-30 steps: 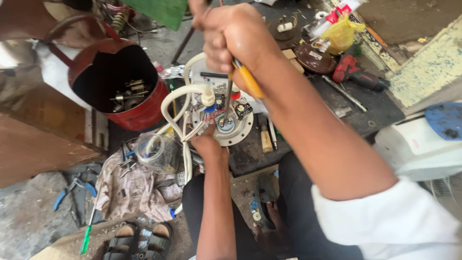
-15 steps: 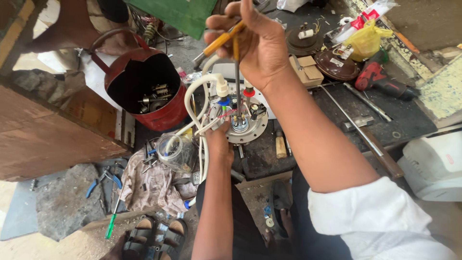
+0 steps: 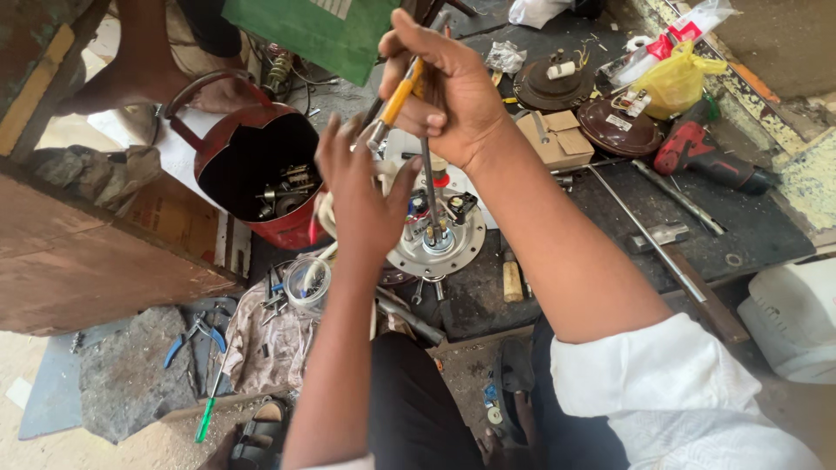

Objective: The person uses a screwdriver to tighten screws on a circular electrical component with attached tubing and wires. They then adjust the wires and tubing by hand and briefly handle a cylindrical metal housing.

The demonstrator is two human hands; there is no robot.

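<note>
My right hand [image 3: 448, 91] is closed around a yellow-handled screwdriver [image 3: 396, 100] and a long thin metal rod [image 3: 429, 187]. The rod stands upright with its lower end on a round metal plate [image 3: 461, 252] that carries terminals and coloured wires. My left hand [image 3: 361, 196] is raised in front of the plate with its back to the camera. Its fingers are spread and lie near the screwdriver's tip, and I see nothing in it. It hides the white wires beside the plate.
A red bucket [image 3: 292, 233] of metal parts stands left of the plate. A red drill [image 3: 710, 161], yellow bag [image 3: 675, 78], cardboard box [image 3: 557, 139] and hammer [image 3: 670, 252] lie to the right. Blue pliers [image 3: 196, 335] and a glass jar [image 3: 306, 280] sit lower left. Another person's arm [image 3: 148, 78] is top left.
My left hand has risen from under the plate and spread its fingers near the screwdriver. My right hand now holds the screwdriver slanted, with the rod still down on the plate.
</note>
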